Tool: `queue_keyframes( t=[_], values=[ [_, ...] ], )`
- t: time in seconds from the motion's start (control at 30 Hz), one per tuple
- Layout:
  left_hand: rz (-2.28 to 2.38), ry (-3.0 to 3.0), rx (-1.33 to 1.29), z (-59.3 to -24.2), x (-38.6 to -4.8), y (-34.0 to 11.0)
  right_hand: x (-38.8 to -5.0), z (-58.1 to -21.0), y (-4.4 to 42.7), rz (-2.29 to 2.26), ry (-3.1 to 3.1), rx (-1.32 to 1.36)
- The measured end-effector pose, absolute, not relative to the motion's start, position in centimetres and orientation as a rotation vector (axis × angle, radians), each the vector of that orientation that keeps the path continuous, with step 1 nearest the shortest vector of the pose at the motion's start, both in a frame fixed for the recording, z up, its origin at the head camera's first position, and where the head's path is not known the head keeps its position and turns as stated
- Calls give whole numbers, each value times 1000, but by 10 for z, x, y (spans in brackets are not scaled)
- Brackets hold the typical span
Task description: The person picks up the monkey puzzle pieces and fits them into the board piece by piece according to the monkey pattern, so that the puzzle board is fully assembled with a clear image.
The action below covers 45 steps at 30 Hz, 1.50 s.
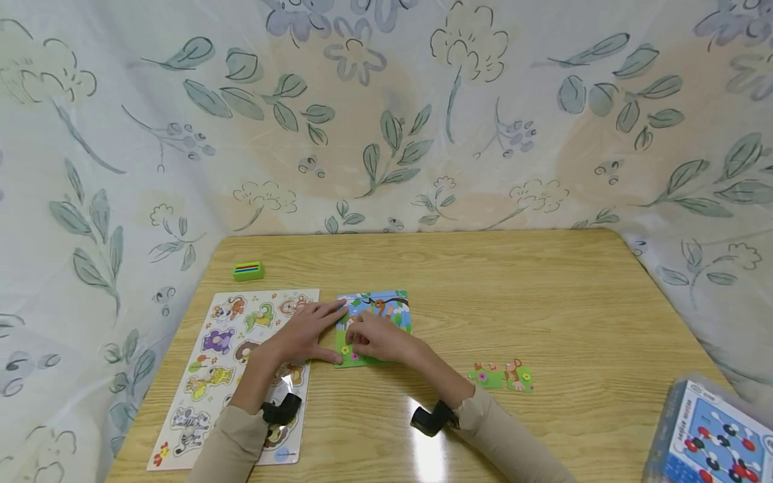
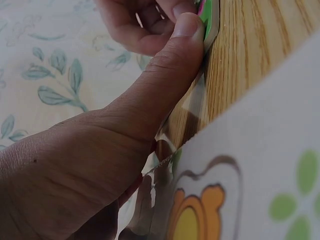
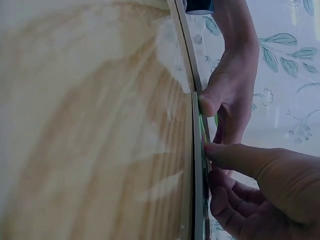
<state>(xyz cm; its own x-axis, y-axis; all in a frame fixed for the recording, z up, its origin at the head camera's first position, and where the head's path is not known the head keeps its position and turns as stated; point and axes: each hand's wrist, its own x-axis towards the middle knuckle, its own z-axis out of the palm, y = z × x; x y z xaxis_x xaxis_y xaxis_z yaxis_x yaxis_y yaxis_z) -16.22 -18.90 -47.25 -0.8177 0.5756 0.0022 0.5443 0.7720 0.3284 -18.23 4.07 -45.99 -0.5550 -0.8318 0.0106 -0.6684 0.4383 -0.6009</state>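
Note:
A small picture puzzle (image 1: 395,320) with blue sky, a branch and green grass lies mid-table. My left hand (image 1: 304,333) rests along its left side, fingers extended and thumb on the lower left corner. Over the puzzle's lower middle is my right hand (image 1: 380,337), with bent fingers. In the right wrist view, the thumb and fingertips of the right hand (image 3: 275,185) touch the puzzle's face near the left hand (image 3: 232,75); whether they pinch a piece is hidden. In the left wrist view, the left thumb (image 2: 165,67) presses at the puzzle's green edge (image 2: 212,22).
A large white animal board (image 1: 202,362) lies left, partly under my left forearm. Two loose puzzle pieces (image 1: 516,377) lie right of my right forearm. A green block with coloured stripes (image 1: 248,271) sits at the back left. A boxed molecule set (image 1: 715,436) stands at the front right.

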Motion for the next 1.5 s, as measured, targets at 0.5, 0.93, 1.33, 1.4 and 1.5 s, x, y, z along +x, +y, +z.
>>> queue_keyframes(
  t=[0.5, 0.93, 1.33, 1.4, 1.5],
  values=[
    [476, 2860, 912, -471, -163, -190, -176, -451, 40, -588, 2493, -1382],
    [479, 2862, 929, -473, -167, -192, -180, -452, 44, -616, 2453, -1369],
    [500, 2847, 934, -474, -175, -197, -183, -452, 36, -267, 2601, -1662],
    [506, 2841, 927, -472, -176, -198, -183, -452, 35, -195, 2644, -1775],
    [517, 2835, 924, -469, -176, -196, -181, -451, 36, -206, 2655, -1799]
  ],
)
